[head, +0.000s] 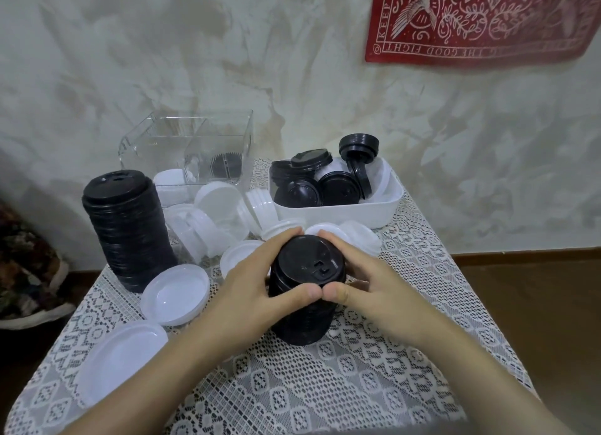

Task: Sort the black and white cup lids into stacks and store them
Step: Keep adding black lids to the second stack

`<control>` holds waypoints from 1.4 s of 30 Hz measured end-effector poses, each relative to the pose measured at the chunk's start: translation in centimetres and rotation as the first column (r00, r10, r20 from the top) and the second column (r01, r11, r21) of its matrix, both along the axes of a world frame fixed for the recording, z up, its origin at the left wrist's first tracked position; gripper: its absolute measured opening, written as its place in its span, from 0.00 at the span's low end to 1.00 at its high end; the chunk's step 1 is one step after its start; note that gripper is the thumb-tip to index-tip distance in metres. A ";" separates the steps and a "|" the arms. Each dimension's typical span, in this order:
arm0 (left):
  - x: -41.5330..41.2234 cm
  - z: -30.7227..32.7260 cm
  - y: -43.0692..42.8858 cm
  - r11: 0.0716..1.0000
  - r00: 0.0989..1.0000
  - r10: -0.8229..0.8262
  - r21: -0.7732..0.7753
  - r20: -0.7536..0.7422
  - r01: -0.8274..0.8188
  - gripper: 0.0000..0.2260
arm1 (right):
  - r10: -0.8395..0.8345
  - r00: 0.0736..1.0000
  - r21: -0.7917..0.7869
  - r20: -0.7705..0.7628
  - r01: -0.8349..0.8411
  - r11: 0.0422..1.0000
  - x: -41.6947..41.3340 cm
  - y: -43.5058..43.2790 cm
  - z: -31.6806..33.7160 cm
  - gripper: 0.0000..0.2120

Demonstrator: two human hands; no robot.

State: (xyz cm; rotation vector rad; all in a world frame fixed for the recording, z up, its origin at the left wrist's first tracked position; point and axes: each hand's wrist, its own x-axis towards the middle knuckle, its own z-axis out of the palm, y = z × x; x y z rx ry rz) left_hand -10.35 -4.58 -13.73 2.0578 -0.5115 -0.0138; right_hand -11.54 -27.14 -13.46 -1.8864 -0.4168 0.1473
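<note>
Mottled plaster and a red printed cloth (481, 18) backed a surface (292, 386) covered in white lace. Sorting was judged roughly half done. One tall stack of black lids (125, 229) had been stood upright at the left, and a shorter black stack (304, 291) was held at the centre. Loose black lids (320, 182) were left jumbled in a white rectangular tray (351, 211) at the back right, some on edge. White lids (195, 239) were scattered unstacked between the two stacks and along the tray's front, with two (175, 293) lying open side up near the left edge. A clear plastic container (188, 151) stood at the back left; a few dark lids could be made out through its wall, so storing was judged barely begun.

The left hand (257, 281) and right hand (367, 288) were wrapped around the centre stack from either side, thumbs touching at the front, fingertips curled over its far rim. Both forearms were reached forward, converging from the lower corners.
</note>
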 end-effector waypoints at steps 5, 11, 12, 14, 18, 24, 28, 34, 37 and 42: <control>0.2 0.0 0.1 0.999 0.999 -0.032 -0.029 -0.005 0.032 0.33 | 0.106 0.992 0.012 -0.061 -0.105 0.994 0.5 -1.0 1.5 0.25; 0.1 -0.2 0.3 0.998 0.999 -0.036 -0.046 -0.030 0.034 0.33 | -0.215 0.975 0.005 0.059 0.215 0.977 4.4 -2.8 3.6 0.11; 0.1 -0.3 0.3 0.998 0.999 -0.039 -0.056 -0.034 0.038 0.33 | -0.284 0.952 -0.019 0.117 0.288 0.957 5.7 -2.9 3.9 0.10; 0.1 -0.4 0.3 0.996 0.998 -0.044 -0.077 -0.045 0.041 0.34 | -0.358 0.906 -0.109 0.224 0.388 0.915 8.3 -2.7 4.4 0.10; 0.1 -0.7 0.5 0.994 0.996 -0.064 -0.090 -0.058 0.059 0.37 | -0.275 0.881 -0.430 0.385 0.435 0.792 12.4 -0.6 5.7 0.13; 0.1 -0.6 0.7 0.992 0.994 -0.088 -0.093 -0.062 0.082 0.39 | -0.166 0.935 -0.597 0.313 0.330 0.731 16.1 2.2 5.6 0.21; 0.0 -0.6 0.7 0.995 0.996 -0.071 -0.078 -0.048 0.067 0.37 | -0.180 0.946 -0.556 0.269 0.306 0.773 16.9 1.7 4.9 0.15; 0.0 -0.7 0.6 0.995 0.997 -0.062 -0.077 -0.039 0.059 0.36 | -0.138 0.980 -0.308 0.143 0.176 0.935 15.7 0.3 4.5 0.06; -0.1 -0.6 0.6 0.995 0.997 -0.063 -0.080 -0.043 0.059 0.36 | -0.143 0.981 -0.299 0.131 0.177 0.938 14.6 0.3 4.9 0.08; 0.0 -0.8 0.7 0.993 0.997 -0.062 -0.106 -0.053 0.056 0.38 | -0.192 0.978 -0.090 0.079 0.199 0.976 10.9 -0.1 7.1 0.08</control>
